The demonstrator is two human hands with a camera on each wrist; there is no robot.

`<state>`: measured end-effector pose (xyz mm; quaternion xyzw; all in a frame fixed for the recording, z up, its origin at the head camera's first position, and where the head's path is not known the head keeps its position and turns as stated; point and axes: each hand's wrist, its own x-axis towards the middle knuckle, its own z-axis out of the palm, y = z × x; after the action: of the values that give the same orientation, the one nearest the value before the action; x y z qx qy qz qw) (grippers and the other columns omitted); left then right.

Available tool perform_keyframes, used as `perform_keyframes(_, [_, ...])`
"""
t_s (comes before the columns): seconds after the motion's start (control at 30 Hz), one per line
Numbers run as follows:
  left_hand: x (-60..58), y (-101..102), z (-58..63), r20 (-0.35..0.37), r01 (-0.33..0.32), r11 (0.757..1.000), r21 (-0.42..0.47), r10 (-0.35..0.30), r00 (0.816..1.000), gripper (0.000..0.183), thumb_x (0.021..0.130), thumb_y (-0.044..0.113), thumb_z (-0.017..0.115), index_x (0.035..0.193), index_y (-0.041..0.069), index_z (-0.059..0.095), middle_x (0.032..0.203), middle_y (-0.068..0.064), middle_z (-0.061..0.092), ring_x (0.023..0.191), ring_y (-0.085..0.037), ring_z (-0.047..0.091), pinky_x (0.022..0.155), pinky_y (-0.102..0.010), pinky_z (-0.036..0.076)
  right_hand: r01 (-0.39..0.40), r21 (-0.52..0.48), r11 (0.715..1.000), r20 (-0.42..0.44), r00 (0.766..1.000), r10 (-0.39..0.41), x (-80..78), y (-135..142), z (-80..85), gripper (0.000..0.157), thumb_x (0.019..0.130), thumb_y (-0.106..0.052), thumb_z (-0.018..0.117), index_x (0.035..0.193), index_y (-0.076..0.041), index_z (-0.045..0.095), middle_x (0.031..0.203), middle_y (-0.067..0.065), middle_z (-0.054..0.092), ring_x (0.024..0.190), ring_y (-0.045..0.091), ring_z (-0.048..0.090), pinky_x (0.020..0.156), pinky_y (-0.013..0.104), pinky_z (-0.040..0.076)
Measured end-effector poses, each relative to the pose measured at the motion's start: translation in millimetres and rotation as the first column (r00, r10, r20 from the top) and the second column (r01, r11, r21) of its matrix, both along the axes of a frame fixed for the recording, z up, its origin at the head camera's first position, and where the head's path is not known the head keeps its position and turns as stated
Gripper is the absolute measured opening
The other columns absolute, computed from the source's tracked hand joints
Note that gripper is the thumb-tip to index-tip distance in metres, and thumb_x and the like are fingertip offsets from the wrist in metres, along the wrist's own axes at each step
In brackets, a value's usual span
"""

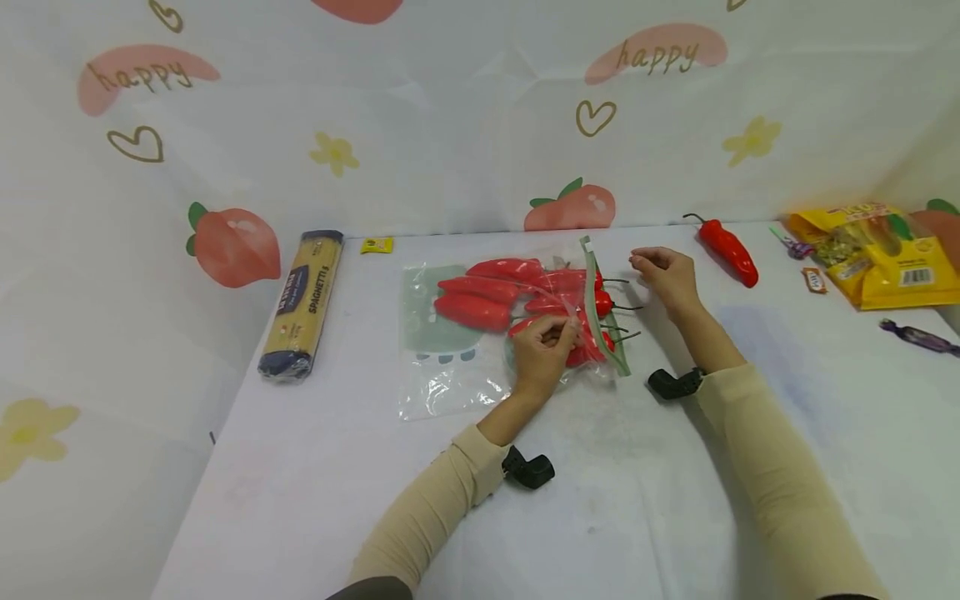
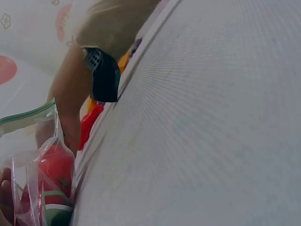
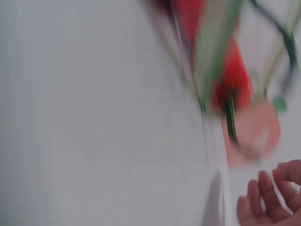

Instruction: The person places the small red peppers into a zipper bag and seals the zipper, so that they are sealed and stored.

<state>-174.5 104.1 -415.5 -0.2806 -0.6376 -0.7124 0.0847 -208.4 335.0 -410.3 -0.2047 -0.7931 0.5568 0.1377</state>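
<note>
A clear zip bag (image 1: 442, 398) with a green seal strip lies on the table, holding several red chili peppers (image 1: 480, 289). Some green stems poke out past its mouth, which faces right. My left hand (image 1: 542, 354) pinches the bag's upper film near the mouth; in the left wrist view the plastic bunches up beside the fingers (image 2: 5, 188). Just right of the stems, my right hand (image 1: 669, 279) hovers with nothing in it. Its fingers are loosely bent in the right wrist view, below the blurred green strip (image 3: 216, 52).
One loose red chili pepper (image 1: 729, 250) lies at the back right. Farther right are a yellow snack bag (image 1: 892, 267), a small candy (image 1: 814, 280) and a purple-wrapped candy (image 1: 918, 336). To the left lie a spaghetti pack (image 1: 302, 304) and a yellow wrapped candy (image 1: 377, 245).
</note>
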Motion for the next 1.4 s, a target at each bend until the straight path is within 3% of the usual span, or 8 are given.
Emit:
perform_keyframes(0.13, [-1.1,-0.9,-1.2,-0.001,-0.002,1.000,0.004,0.002,1.000,0.013,0.084,-0.003,0.059,0.080,-0.015,0.063,0.068,-0.027,0.064,0.058,-0.036,0.063,0.057,-0.021,0.055,0.030,-0.162,0.986,-0.174,0.983,-0.059,4.2,38.3,7.5,0.037,0.090,-0.008,0.056,0.123,0.008,0.051,0.082,-0.019,0.064,0.082,-0.002,0.060,0.071,0.004,0.047])
perform_keyframes(0.23, [-1.1,-0.9,-1.3,-0.002,0.002,1.000,0.003,-0.002,1.000,0.014,0.085,-0.003,0.059,0.080,-0.015,0.063,0.067,-0.027,0.063,0.057,-0.036,0.063,0.056,-0.023,0.055,0.124,-0.122,0.985,-0.190,0.971,-0.146,6.6,69.9,14.4,0.038,0.090,-0.007,0.053,0.127,0.003,0.050,0.093,-0.015,0.066,0.086,-0.006,0.058,0.080,0.005,0.046])
perform_keyframes(0.33, [-0.3,-0.1,-1.2,0.008,0.004,1.000,-0.001,-0.004,1.000,0.014,0.085,-0.002,0.059,0.080,-0.015,0.063,0.068,-0.028,0.063,0.058,-0.036,0.063,0.056,-0.022,0.055,0.208,0.018,0.978,-0.065,0.976,-0.207,8.4,96.3,20.1,0.042,0.094,-0.018,0.048,0.135,-0.007,0.045,0.123,-0.008,0.060,0.107,-0.003,0.053,0.100,0.011,0.037])
perform_keyframes(0.43, [1.3,0.7,-1.3,0.020,0.005,1.000,-0.008,-0.005,1.000,0.015,0.085,-0.001,0.060,0.081,-0.014,0.063,0.068,-0.027,0.064,0.058,-0.036,0.063,0.057,-0.022,0.055,0.178,0.162,0.971,0.102,0.975,-0.196,11.0,114.7,21.2,0.051,0.096,-0.030,0.042,0.142,-0.012,0.033,0.146,0.002,0.038,0.132,0.009,0.039,0.112,0.025,0.027])
perform_keyframes(0.6, [3.5,2.0,-1.7,0.022,0.008,1.000,-0.021,-0.008,1.000,0.015,0.086,0.001,0.060,0.081,-0.013,0.064,0.069,-0.026,0.064,0.060,-0.034,0.064,0.057,-0.024,0.056,0.061,0.267,0.962,0.252,0.959,-0.131,16.0,128.9,14.6,0.065,0.096,-0.037,0.036,0.146,-0.004,0.012,0.149,0.020,0.024,0.138,0.034,0.023,0.114,0.043,0.020])
perform_keyframes(0.87, [-0.4,2.8,-6.8,0.003,-0.018,0.999,-0.029,0.018,1.000,0.016,0.086,0.003,0.060,0.081,-0.012,0.064,0.070,-0.025,0.065,0.060,-0.031,0.065,0.058,-0.023,0.056,-0.069,0.303,0.950,0.359,0.932,-0.047,10.5,120.8,6.6,0.076,0.092,-0.044,0.044,0.146,-0.004,0.007,0.148,0.030,0.015,0.135,0.048,0.015,0.112,0.057,0.014])
perform_keyframes(1.2, [2.3,0.1,-1.3,0.008,-0.022,0.999,-0.023,0.022,1.000,0.014,0.085,-0.001,0.060,0.082,-0.014,0.064,0.069,-0.027,0.065,0.059,-0.034,0.064,0.058,-0.022,0.055,0.063,0.393,0.917,0.105,0.988,-0.113,6.4,97.4,5.4,0.062,0.089,-0.019,0.050,0.143,-0.001,0.024,0.137,0.030,0.035,0.124,0.044,0.033,0.107,0.055,0.030])
perform_keyframes(1.4, [0.7,0.1,-1.6,-0.005,-0.011,1.000,-0.026,0.011,1.000,0.015,0.086,0.000,0.059,0.081,-0.013,0.064,0.070,-0.026,0.065,0.060,-0.034,0.064,0.058,-0.022,0.056,0.214,0.265,0.940,0.027,0.973,-0.229,7.8,75.2,25.1,0.066,0.087,-0.017,0.049,0.145,-0.013,0.018,0.141,0.020,0.027,0.130,0.032,0.029,0.109,0.047,0.032])
